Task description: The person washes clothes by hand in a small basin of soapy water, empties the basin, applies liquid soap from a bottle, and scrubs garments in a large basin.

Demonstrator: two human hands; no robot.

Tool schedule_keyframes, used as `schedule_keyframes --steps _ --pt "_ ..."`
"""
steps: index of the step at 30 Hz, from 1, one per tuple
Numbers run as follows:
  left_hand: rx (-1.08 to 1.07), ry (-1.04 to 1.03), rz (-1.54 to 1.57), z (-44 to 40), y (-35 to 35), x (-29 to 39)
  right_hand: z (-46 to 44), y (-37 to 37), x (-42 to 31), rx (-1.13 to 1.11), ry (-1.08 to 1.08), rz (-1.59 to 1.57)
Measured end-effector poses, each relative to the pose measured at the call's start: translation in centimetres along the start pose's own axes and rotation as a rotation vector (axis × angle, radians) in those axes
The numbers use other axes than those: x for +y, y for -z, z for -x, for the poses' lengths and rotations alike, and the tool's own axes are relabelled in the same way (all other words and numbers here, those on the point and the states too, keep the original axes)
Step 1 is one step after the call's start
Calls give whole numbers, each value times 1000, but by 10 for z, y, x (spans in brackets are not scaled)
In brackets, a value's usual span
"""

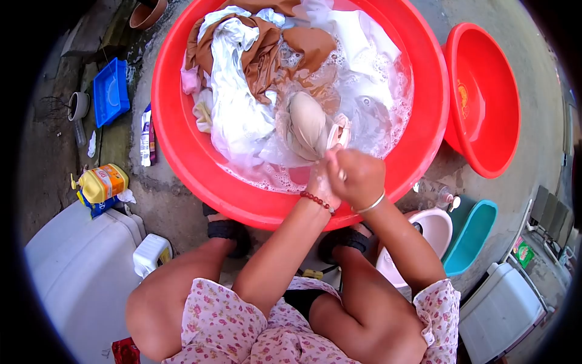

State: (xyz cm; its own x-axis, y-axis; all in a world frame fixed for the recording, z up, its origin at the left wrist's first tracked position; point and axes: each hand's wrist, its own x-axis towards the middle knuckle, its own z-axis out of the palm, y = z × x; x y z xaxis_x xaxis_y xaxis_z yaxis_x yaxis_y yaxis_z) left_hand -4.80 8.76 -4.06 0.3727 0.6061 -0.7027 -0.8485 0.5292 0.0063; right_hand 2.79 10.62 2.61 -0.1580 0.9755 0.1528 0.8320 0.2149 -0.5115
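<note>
My left hand [324,184], with a red bead bracelet at its wrist, is closed against my right hand [359,177] near the front of a big red basin [176,143]. Both hands grip the near end of a wet beige garment [307,122], which bulges out over the soapy water. A pale pink strap or edge [341,130] sticks up just beyond my fingers. White cloth [233,97] and brown cloth [257,54] lie soaking behind and to the left. More white fabric [364,73] floats among suds on the right.
A smaller red basin [494,97] leans at the right. Pink [438,227] and teal [482,233] tubs stand by my right knee. Left are a blue basket [111,91], a yellow jug [104,184], a white container [151,253] and a large white lid-like surface [76,261].
</note>
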Motion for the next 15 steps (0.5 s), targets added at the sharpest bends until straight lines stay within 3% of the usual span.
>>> schedule_keyframes --steps 1,3,4,6,8,10,11,13,15 --pt "79 82 -26 6 -16 1 -5 -1 8 -2 -2 0" --pt "190 171 -15 20 -49 9 -14 2 18 -4 -234 129" --pt "171 201 63 18 -44 13 -8 4 2 31 -158 66" --pt "-424 283 168 -32 32 26 13 13 -31 -15 -57 -65" --pt "43 125 -115 7 -17 19 12 4 -19 63 -82 -82" --pt "156 131 38 21 -49 1 -7 1 23 41 -239 99" --pt "86 174 33 16 -36 1 -10 5 22 15 -253 115" --pt "164 146 -63 14 -36 15 5 13 -8 75 -167 86" --pt "-146 297 -153 -2 -3 35 9 16 -19 61 -134 30"
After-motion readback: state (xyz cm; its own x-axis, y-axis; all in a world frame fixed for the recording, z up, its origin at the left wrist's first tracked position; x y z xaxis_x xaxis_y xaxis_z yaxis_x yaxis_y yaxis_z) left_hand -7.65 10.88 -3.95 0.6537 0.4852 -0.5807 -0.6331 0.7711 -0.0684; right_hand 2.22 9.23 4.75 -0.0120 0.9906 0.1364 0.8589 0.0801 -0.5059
